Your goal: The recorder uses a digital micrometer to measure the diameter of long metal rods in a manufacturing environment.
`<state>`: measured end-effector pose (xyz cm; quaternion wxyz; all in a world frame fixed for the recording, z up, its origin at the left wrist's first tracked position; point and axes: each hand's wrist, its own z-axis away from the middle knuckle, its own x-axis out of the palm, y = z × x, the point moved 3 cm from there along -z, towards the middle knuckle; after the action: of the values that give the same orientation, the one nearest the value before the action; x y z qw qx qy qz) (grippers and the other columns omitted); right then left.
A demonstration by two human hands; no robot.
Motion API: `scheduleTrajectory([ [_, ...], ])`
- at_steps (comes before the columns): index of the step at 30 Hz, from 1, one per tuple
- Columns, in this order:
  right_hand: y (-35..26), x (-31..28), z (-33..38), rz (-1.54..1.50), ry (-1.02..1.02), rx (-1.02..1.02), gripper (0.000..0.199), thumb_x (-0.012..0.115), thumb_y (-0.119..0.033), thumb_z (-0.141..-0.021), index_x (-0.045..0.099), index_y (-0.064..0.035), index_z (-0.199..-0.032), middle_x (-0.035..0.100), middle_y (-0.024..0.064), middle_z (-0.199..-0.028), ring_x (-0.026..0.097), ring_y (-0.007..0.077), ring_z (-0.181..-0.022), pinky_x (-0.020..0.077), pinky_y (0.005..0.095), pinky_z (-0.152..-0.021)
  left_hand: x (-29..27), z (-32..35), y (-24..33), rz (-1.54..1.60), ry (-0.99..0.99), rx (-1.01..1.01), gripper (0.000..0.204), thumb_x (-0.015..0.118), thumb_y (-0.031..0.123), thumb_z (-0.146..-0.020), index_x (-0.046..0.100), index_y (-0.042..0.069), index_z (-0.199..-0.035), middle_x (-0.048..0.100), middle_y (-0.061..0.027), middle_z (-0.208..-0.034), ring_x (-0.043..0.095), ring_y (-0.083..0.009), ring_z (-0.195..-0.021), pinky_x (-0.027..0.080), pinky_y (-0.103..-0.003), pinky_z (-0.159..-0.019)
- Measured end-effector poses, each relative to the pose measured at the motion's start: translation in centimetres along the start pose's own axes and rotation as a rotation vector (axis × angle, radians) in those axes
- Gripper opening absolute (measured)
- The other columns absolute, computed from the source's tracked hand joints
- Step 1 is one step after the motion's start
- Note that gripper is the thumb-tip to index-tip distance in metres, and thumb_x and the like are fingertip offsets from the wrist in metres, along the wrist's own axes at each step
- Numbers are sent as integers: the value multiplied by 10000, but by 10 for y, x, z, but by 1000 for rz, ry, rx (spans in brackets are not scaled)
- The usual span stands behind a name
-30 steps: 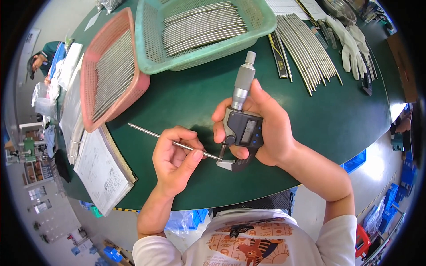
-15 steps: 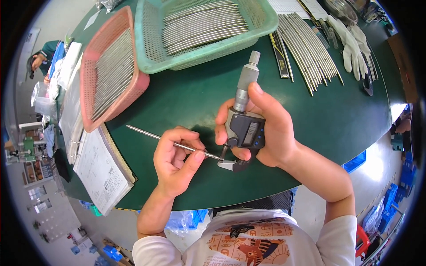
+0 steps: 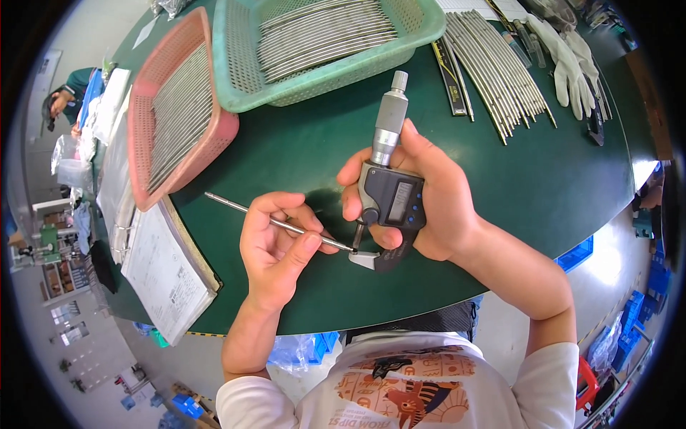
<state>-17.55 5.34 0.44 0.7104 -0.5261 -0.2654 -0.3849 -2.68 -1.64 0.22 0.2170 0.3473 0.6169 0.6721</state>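
My left hand pinches a thin metal rod between thumb and fingers. The rod slants down to the right, and its right end lies at the jaws of a digital micrometer. Whether both jaws touch the rod is too small to tell. My right hand is wrapped round the micrometer's body, with its thumb up beside the barrel. The tool stands with its knurled end up, and its small display faces me.
A green basket and a pink basket hold many similar rods. More rods lie in a row at the back right, near white gloves. An open binder lies left on the green table.
The micrometer has shifted slightly left and up in my right hand. My left hand has moved a little left and up, and the rod's end remains at the jaws.
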Motion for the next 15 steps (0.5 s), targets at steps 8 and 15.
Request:
scheduleTrajectory([
  [8, 2, -2, 0, -81, -43, 13, 590, 210, -501, -858, 502, 11, -882, 551, 153, -700, 455, 144, -407, 376, 210, -361, -1, 1, 2, 44, -123, 109, 396, 555, -60, -750, 384, -24, -1106, 490, -89, -840, 529, -139, -761, 507, -301, -706],
  [15, 1, 0, 0, -62, -29, 34, 587, 275, -529, -825, 526, 2, -828, 562, 119, -668, 441, 145, -411, 371, 230, -397, 0, 2, 1, -29, -84, 93, 407, 595, 21, -742, 398, 19, -1098, 465, -70, -823, 527, -160, -701, 496, -282, -648],
])
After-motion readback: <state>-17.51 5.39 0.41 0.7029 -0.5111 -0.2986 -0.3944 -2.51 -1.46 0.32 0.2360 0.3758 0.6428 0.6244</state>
